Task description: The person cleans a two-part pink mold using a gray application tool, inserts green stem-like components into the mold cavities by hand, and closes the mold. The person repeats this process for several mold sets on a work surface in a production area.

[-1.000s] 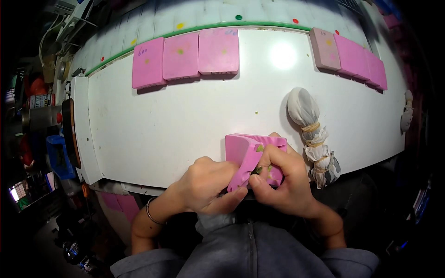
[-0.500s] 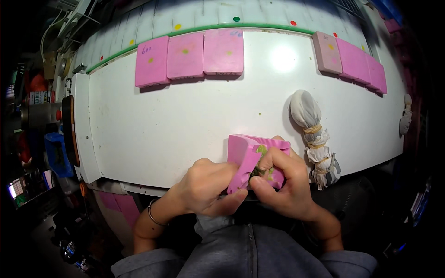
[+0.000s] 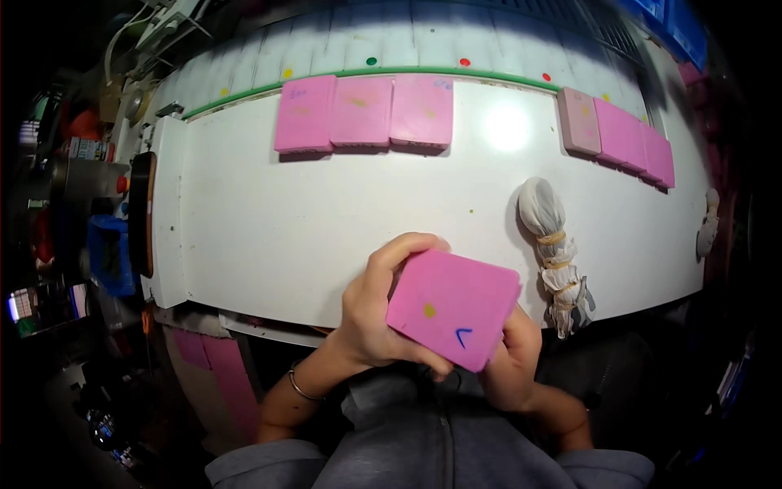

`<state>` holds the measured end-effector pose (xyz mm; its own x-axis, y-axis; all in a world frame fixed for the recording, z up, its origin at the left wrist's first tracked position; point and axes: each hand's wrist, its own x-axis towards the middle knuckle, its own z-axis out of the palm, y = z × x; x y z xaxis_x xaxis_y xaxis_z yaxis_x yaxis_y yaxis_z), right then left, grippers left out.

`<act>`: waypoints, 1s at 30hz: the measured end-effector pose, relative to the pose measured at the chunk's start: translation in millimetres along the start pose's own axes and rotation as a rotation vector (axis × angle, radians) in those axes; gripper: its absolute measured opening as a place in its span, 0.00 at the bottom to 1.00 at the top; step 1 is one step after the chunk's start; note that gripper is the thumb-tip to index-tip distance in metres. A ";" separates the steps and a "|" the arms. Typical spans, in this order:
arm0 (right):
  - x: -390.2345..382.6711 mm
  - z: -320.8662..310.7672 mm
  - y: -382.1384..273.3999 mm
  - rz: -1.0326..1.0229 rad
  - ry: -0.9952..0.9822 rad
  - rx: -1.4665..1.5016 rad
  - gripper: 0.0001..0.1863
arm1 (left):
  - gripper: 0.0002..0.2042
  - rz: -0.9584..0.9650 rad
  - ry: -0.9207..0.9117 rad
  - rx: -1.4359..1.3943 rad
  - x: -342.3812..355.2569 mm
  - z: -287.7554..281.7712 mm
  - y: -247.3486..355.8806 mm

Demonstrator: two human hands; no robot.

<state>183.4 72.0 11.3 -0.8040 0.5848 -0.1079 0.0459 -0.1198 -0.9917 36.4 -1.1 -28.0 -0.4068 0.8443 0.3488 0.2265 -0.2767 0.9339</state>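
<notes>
A pink rubber mould block (image 3: 452, 306) is held above the table's near edge. One flat face is turned up, with a yellow-green spot and a blue pen mark on it. My left hand (image 3: 371, 314) wraps the block's left side, thumb along the near edge and fingers over the far corner. My right hand (image 3: 513, 359) grips the right side from beneath; most of its fingers are hidden behind the block. Whatever lies inside the mould is out of sight. To the right lies a whitish cloth-wrapped bundle (image 3: 544, 208) tied with tan bands.
Three pink blocks (image 3: 362, 110) stand in a row along the far side of the white table (image 3: 244, 220). Several more pink blocks (image 3: 621, 134) sit at the far right. Behind a green strip (image 3: 334, 77) runs a pale slatted surface. A blue bin (image 3: 112, 257) is at left.
The pink mould was bent apart, showing green stuff inside; now it is turned with a flat face up. My left hand has gone round its side, and my right hand now sits beneath.
</notes>
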 end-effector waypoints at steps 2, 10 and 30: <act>-4.2 8.1 -4.7 0.072 -0.043 0.291 0.11 | 0.44 -0.121 -0.009 -0.026 -1.9 -1.2 10.6; -19.3 9.5 -14.9 0.346 -0.413 0.319 0.15 | 0.41 -0.775 0.288 -1.184 15.2 4.9 24.5; 38.1 -8.6 -49.9 0.429 -0.180 0.448 0.29 | 0.54 -0.401 -0.294 -0.830 16.4 10.0 63.3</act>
<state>155.5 107.1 56.0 -0.8579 0.2718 -0.4360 0.1641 -0.6593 -0.7338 53.0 -0.2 36.0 -0.0546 0.9964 0.0641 -0.6243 -0.0842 0.7766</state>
